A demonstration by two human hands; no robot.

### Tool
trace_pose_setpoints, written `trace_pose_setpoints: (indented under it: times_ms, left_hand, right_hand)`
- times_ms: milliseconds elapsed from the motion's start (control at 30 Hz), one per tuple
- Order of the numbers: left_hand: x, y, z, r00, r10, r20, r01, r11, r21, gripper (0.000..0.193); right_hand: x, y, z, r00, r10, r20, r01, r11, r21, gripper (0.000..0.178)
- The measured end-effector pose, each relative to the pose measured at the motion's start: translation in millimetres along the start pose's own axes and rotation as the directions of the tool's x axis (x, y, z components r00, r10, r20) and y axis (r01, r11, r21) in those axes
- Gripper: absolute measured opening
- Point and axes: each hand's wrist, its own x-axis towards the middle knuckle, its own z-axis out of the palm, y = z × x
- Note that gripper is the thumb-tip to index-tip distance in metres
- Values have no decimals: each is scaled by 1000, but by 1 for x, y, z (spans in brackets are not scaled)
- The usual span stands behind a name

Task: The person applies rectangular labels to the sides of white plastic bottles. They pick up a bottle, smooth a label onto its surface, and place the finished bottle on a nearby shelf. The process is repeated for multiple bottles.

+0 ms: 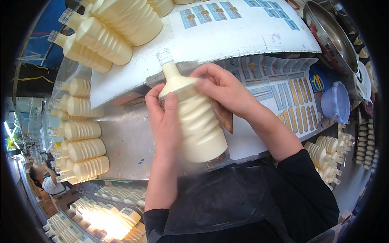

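A cream-coloured bottle [200,133] with ribbed sides and a clear threaded neck is tilted in front of me, its neck pointing away and slightly left. Across its shoulder runs a narrow bluish-grey label strip [183,90]. My left hand [164,109] grips the bottle's left shoulder, thumb pressed by the strip's left end. At the right shoulder, my right hand [221,87] pinches the strip's other end with thumb and fingers; the exact contact is partly hidden. Below my right hand, a brown pointed piece [223,116] shows behind the bottle.
Similar bottles [83,141] line the left side; larger ones [125,20] stand on the white board [251,36]. Label sheets [298,105] lie right, beside a lavender bucket [335,103], yellow-handled scissors [317,83] and a metal pan [332,34]. Another person [52,184] is far left.
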Motion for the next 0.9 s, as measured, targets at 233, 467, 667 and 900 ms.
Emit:
trace_pose_setpoints:
  times_ms: [233, 467, 667, 900]
  left_hand:
    - [0, 1, -1, 1000, -6, -4, 6, 1000, 26, 39]
    - [1, -2, -3, 1000, 14, -6, -13, 998, 61, 38]
    - [3, -6, -5, 999, 34, -4, -34, 994, 100, 34]
    - [3, -7, -5, 999, 37, -2, -37, 992, 121, 34]
  right_hand:
    - [-4, -9, 3, 1000, 6, -28, -11, 983, -184, 25]
    - [-3, -4, 2, 999, -23, -25, 18, 983, -184, 25]
    - [-3, -6, 3, 1000, -11, -27, 7, 986, -168, 25]
    - [-4, -6, 6, 994, -37, -102, 2, 947, -321, 37]
